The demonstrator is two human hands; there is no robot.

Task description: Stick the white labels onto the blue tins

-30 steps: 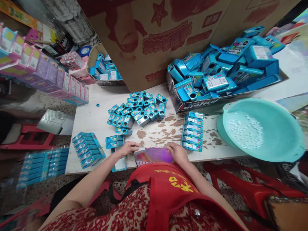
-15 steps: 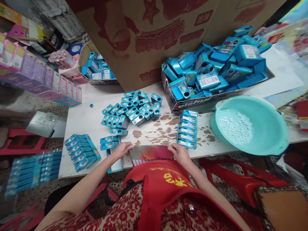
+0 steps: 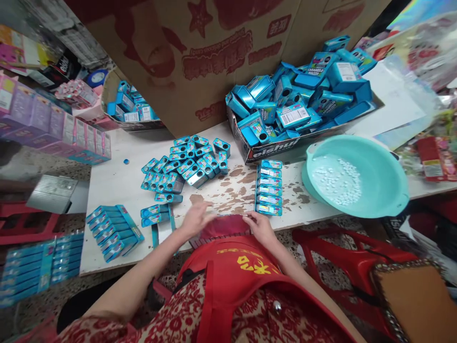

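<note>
At the table's front edge, against the red apron (image 3: 246,259), lies a shiny, thin plastic sheet (image 3: 228,225) that looks reddish, with a row of dark slits or ridges along its near side. My right hand (image 3: 260,225) pinches its right corner between thumb and fingers. Over its left end is my left hand (image 3: 195,220), slightly blurred, with fingers stretched out and apart. A row of small blue candy tins (image 3: 269,188) stands just beyond my right hand. Two more blue tins (image 3: 155,215) lie left of my left hand, by a white-and-blue flat piece (image 3: 164,233).
Loose blue tins (image 3: 196,164) cluster mid-table. A box of blue packs (image 3: 246,152) stands behind, beside a turquoise basin (image 3: 385,176) with white pellets. Packed tins (image 3: 114,231) sit at left. A large cardboard carton (image 3: 200,105) rises at the back. Red stools (image 3: 321,247) flank the table.
My left hand has let go of the sheet's left corner and moved right, over it. My right hand keeps its pinch. The view has shifted slightly.
</note>
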